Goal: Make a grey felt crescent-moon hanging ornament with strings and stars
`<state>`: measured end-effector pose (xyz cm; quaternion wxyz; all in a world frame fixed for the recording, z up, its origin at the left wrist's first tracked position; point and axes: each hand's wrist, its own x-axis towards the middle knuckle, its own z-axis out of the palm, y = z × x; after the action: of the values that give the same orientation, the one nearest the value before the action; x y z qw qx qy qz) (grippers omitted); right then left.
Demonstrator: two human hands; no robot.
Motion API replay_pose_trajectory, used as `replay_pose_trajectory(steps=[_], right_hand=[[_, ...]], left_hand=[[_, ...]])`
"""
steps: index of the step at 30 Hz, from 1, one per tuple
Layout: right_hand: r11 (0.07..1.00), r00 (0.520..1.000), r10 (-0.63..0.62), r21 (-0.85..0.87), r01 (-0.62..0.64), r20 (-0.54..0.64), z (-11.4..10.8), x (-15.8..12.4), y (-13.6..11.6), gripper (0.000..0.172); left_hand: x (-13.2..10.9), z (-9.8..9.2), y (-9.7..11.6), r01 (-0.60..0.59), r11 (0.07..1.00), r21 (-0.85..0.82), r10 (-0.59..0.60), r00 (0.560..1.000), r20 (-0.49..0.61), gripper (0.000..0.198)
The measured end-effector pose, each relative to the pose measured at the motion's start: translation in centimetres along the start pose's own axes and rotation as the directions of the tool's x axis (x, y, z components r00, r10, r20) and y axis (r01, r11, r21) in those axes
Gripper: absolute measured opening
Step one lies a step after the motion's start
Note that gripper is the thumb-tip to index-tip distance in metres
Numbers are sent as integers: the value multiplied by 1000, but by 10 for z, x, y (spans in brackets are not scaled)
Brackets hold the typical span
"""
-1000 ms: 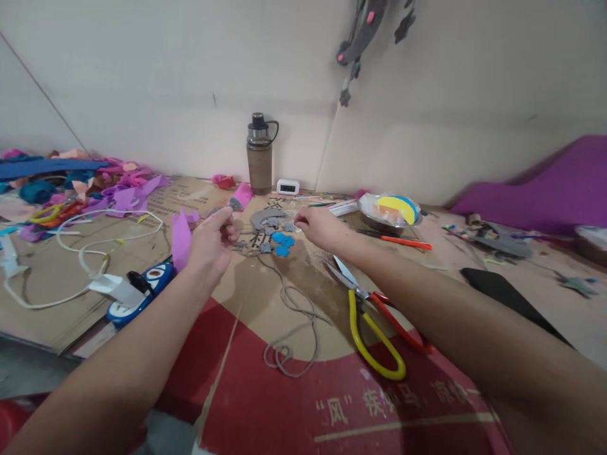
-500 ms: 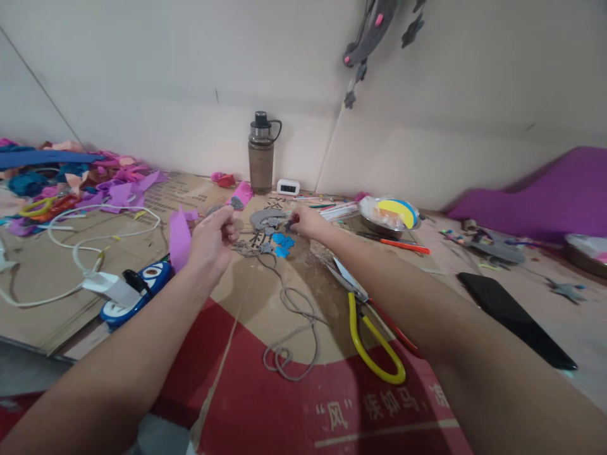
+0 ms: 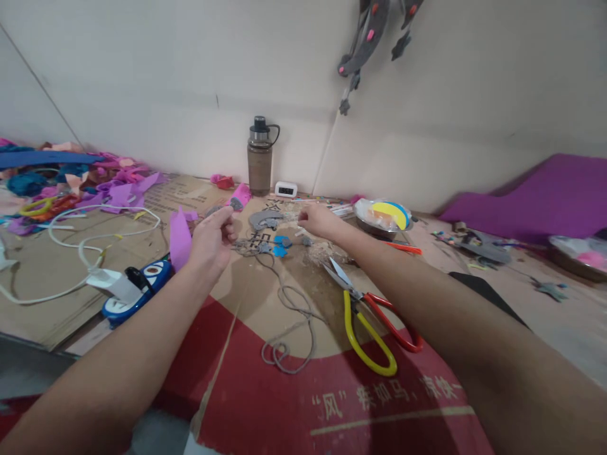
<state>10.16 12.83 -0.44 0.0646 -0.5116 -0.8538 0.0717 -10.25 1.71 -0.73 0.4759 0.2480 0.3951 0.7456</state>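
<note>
Grey pieces: newly shifted beyond your scissors, seemingly set within reach.
Left hand, right hand: fingertips pinched narrow; whether you hold anything, cannot tell.

bottle — upright | white clock — just beside it | power strip

From here I see grey string, a blue cutout, yellow-and-red-handled scissors, a white clock, a purple sheet and pale-lettered, red-and-tan cardboard.
</note>
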Motion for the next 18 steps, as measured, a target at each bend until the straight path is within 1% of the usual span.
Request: replay_pose_trajectory(steps=[2, 3, 6, 9, 12, 14, 15, 16, 17, 18], right_hand=[[998, 996, -58, 27, 60, -62, 8, 11, -11, 24], [997, 994, -74, 30, 76, -74, 14, 17, -18, 26], [993, 992, -116, 4, 116, -58, 32, 36, -33, 33], [991, 991, -131, -24, 131, -24, 43, 46, -40, 30], [993, 994, -101, -58, 98, -39, 41, 42, -38, 28], [994, 992, -79, -83, 72, -94, 36, 34, -35, 32], [993, 987, -89, -90, 78, -130, 33, 28, -33, 34], [990, 979, -128, -86, 116, -158, 31, 23, -33, 34], [981, 967, -193, -69, 184, -167, 30, 17, -33, 32], [962, 951, -272, -42, 268, -149, 29, 11, -34, 28]], left_hand=[[1, -1, 1, -4, 1000, 8, 4, 1000, 2, 17], [2, -1, 1, -4, 1000, 11, 4, 1000, -2, 17], [5, -4, 2, -5, 1000, 9, 5, 1000, -15, 19], [6, -5, 2, -6, 1000, -10, 6, 1000, -2, 20], [6, -5, 1, -9, 1000, -18, 9, 1000, -9, 19], [6, -5, 1, -12, 1000, -20, 12, 1000, -17, 18], [6, -4, 1, -11, 1000, -22, 10, 1000, -14, 17], [6, -4, 1, -10, 1000, -26, 10, 1000, -8, 16], [6, -4, 1, -10, 999, -31, 10, 1000, 1, 16], [6, -4, 0, -11, 999, -36, 11, 1000, 10, 16]])
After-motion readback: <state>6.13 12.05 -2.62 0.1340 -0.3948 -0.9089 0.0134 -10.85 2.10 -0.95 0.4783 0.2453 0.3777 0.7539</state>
